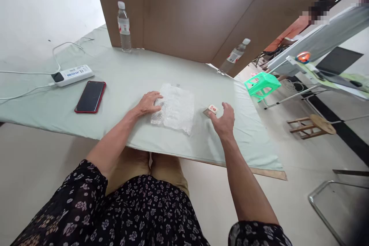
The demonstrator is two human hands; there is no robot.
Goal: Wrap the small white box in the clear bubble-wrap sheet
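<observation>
A sheet of clear bubble wrap [176, 109] lies flat on the cloth-covered table [127, 78] in front of me. My left hand [148, 103] rests at its left edge, fingers spread, with the fingertips and thumb over the plastic. To the right of the wrap sits a small cream-coloured box with red print [212, 108] and a darker side. My right hand [224, 119] is beside that box, thumb and fingers apart. Its thumb tip overlaps the box's near side; whether it touches I cannot tell.
A phone [90, 97] and a white power strip [74, 75] with cables lie on the left. Water bottles [124, 29] [235, 57] stand before a cardboard panel [184, 15]. Beyond the table's right edge are a green plastic stool [263, 83], a wooden stool [318, 123] and a person [291, 32].
</observation>
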